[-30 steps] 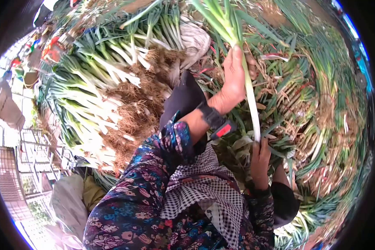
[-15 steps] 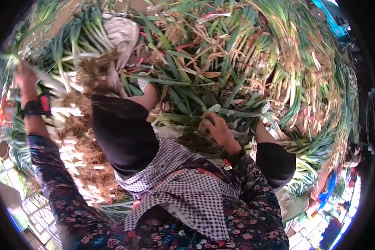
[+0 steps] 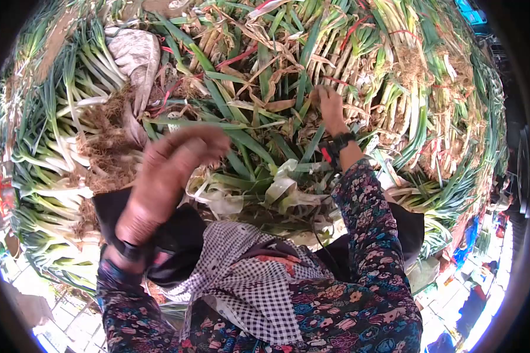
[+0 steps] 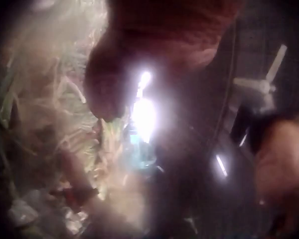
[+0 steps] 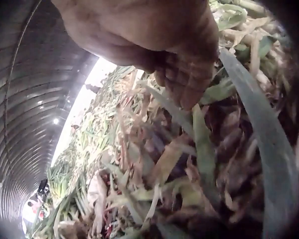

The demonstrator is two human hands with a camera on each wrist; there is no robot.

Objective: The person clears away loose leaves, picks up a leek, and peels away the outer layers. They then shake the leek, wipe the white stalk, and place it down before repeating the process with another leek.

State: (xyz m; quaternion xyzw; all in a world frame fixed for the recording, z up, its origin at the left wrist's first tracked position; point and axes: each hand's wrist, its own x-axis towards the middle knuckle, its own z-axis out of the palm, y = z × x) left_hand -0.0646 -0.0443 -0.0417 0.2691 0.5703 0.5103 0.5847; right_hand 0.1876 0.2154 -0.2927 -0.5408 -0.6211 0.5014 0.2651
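Observation:
My left hand (image 3: 171, 176) is raised over my lap, blurred, its fingers loosely bent with nothing in them. Further forward, my right hand (image 3: 328, 109) reaches to the near edge of a heap of untrimmed green onions (image 3: 359, 97) with dry outer leaves. In the right wrist view its bent fingers (image 5: 187, 84) hang close over dry and green leaves (image 5: 204, 139), with no onion stalk in them. Cleaner green onions (image 3: 53, 206) with white stems lie in a row on the left, their brown roots (image 3: 109, 153) toward me.
Stripped leaves (image 3: 247, 153) and pale peelings (image 3: 282, 185) lie in front of my lap. A pale cloth (image 3: 134, 53) lies beside the row of onions. A checked cloth (image 3: 256, 294) covers my front. Bundles with red ties (image 3: 403, 35) stretch away to the right.
The left hand first held a green onion, carried it to the row on the left, and is now back over my lap without it. The right hand moved from the peelings forward to the untrimmed heap.

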